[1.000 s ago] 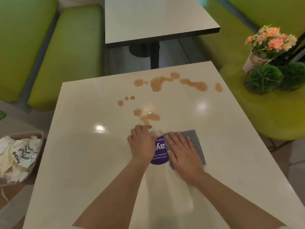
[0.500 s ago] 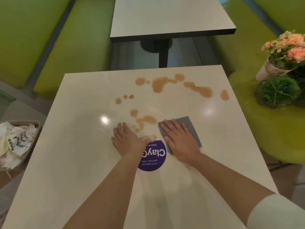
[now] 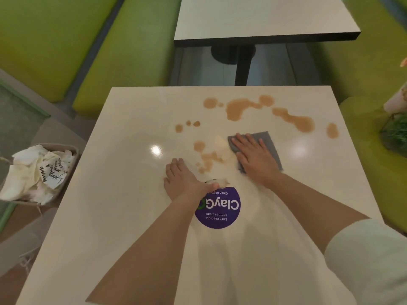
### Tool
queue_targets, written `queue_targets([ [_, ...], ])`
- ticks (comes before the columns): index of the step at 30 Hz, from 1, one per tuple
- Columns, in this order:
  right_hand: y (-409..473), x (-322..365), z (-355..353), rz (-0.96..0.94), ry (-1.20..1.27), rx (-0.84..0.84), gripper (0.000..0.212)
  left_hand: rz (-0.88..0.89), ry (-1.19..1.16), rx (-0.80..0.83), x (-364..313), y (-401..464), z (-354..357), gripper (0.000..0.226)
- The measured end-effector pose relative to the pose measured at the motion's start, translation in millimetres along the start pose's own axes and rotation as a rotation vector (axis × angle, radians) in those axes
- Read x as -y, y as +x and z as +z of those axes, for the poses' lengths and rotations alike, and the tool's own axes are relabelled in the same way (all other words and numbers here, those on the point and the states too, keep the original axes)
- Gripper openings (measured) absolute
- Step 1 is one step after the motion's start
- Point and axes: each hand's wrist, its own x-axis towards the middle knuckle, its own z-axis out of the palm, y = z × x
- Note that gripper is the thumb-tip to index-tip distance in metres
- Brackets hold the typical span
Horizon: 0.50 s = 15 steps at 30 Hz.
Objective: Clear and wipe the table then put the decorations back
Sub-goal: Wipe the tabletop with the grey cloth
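the table (image 3: 105, 194) is cleared but barely wiped: brown spills (image 3: 240, 107) still cover its far half, and the plants (image 3: 396, 133) wait on the seat to the right. the right hand (image 3: 256, 156) presses flat, fingers straight, on the grey cloth (image 3: 265, 137). the left hand (image 3: 184, 180) rests flat beside the purple sticker (image 3: 222, 209). since a second ago the cloth has slid further up toward the spills.
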Motion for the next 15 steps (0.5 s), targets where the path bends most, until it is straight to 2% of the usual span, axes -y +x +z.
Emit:
queue_targets([
  [3, 15.5, 3.6, -2.9, 0.186, -0.015, -0.044, 0.052, -0.005, 0.002, -0.009, 0.9, 0.0, -0.5, 0.136],
  [5, 19.0, 29.8, 2.5, 0.212, -0.010, -0.025, 0.054, -0.006, -0.001, -0.003, -0.1, 1.8, -1.3, 0.136],
  [8, 13.3, 62.3, 12.4, 0.024, 0.011, 0.073, 0.054, -0.003, 0.013, -0.006, -0.6, 1.2, -1.5, 0.139],
  [11, 16.2, 49.0, 5.7, -0.106, 0.032, 0.097, 0.054, 0.008, 0.025, -0.012, -0.1, 1.7, -2.1, 0.138],
  [15, 22.1, 21.6, -0.4, 0.117, 0.156, -0.092, 0.048, 0.008, 0.044, 0.003, 0.1, 0.3, -3.5, 0.137],
])
